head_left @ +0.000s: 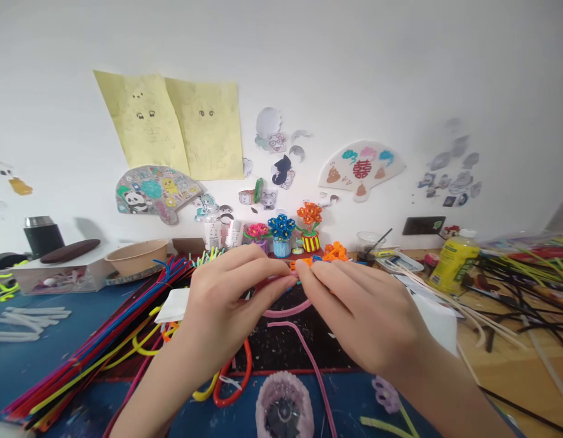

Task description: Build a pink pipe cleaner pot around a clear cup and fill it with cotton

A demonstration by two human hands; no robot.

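Note:
My left hand [238, 298] and my right hand [363, 304] meet near the middle of the view, fingertips pinched close together. Between them runs a pink pipe cleaner [288, 312], which curves down below the fingers. Another pink pipe cleaner [308, 353] lies on the dark mat [345, 347] beneath my hands. Nearer to me stands a round cup wrapped in pale pink fuzzy stems [285, 404]. A purple fuzzy flower [386, 394] lies to its right, under my right forearm. The exact grip at my fingertips is partly hidden.
Bundled colourful pipe cleaners [98, 344] lie at the left, near a tan bowl [139, 257]. Small potted flowers [281, 234] stand at the back. On the right are a yellow bottle [454, 261] and scattered black stems [514, 304]. A red loop [249, 371] lies below my left hand.

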